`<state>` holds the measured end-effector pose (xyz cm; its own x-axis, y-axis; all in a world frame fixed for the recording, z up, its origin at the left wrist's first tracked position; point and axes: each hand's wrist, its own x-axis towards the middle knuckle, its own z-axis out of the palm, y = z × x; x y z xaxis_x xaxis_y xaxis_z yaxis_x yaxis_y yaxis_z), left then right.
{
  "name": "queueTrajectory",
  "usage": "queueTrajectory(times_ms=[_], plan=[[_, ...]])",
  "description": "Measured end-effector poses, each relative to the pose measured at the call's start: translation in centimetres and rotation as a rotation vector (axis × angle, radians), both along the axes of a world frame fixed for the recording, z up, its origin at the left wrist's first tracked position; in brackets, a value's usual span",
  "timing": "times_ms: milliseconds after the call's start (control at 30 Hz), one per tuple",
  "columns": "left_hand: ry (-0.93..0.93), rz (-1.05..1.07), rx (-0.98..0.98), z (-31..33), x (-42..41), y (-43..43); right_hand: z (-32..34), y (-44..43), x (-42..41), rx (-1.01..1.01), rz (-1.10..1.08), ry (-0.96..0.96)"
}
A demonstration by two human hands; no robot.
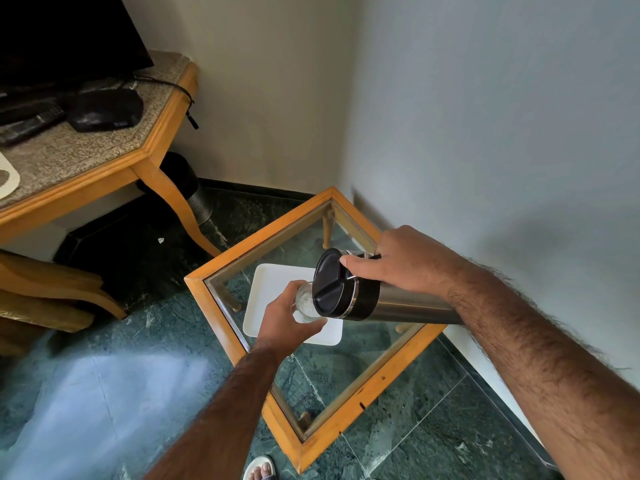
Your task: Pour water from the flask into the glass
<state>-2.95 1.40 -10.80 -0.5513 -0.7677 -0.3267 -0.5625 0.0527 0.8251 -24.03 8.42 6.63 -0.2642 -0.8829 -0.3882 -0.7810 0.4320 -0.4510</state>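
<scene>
My right hand point(407, 263) grips a steel flask point(391, 303) with a black lid point(329, 282), tipped nearly level so the lid points left. My left hand point(287, 317) is wrapped around a clear glass point(306, 303) held just under the lid's lower edge, above a white tray point(273, 282). Bubbly water shows inside the glass. The flask's lid hides the right part of the glass.
The tray lies on a small glass-topped table with an orange wooden frame point(214, 306) in the wall corner. A larger wooden desk point(138, 157) with a screen, remotes and cable stands at the left. A dark bin point(187, 185) sits beneath it. My sandalled foot point(261, 469) is on the green marble floor.
</scene>
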Motion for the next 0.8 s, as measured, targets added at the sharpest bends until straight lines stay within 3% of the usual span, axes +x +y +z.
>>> queueTrajectory(times_ms=[800], plan=[[-0.016,0.012,0.037,-0.24,-0.06,0.36,-0.02,-0.17,0.42,0.031,0.018,0.011]])
